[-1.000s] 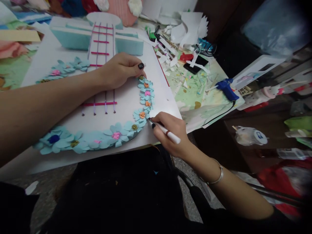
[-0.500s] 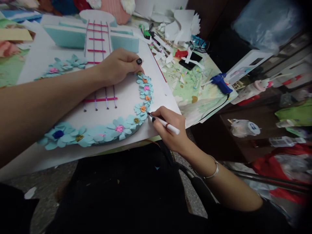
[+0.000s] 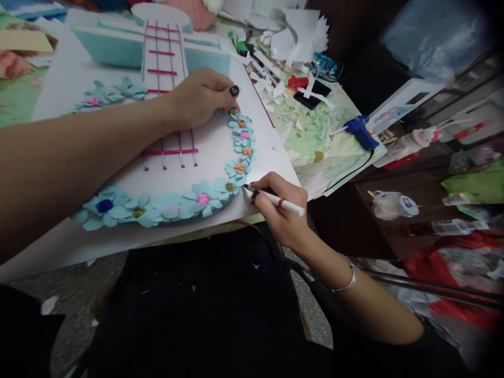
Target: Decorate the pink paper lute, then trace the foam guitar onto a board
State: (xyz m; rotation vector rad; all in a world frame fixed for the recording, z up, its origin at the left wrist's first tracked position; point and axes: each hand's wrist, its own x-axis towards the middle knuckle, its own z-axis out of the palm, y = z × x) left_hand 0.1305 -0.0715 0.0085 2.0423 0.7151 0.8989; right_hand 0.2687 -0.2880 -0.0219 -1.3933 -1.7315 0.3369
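A paper ukulele (image 3: 197, 176) with purple strings, magenta frets and a border of light blue paper flowers (image 3: 202, 199) lies on a large white sheet (image 3: 271, 157). My left hand (image 3: 205, 97) reaches across it, fingers curled at its right edge with the thumb near the top of the flower border; the other fingertips are hidden. A white marker pen (image 3: 289, 206) with a brown band sits between the thumb and fingers of my right hand (image 3: 283, 210). Its dark tip is beside the lower right curve of flowers, at the white sheet; whether it touches is unclear.
Right of the sheet, paper scraps (image 3: 271, 89), pens, a black phone (image 3: 311, 97) and a blue glue gun (image 3: 361, 132) with a cord lie on the green table cover (image 3: 318, 142). A shelf (image 3: 378, 218) holding bags and bottles stands further right.
The view has shifted slightly, moving the ukulele up and right in the picture. The pen tip has slid a little along the flower border toward me. My left hand stays at the edge.
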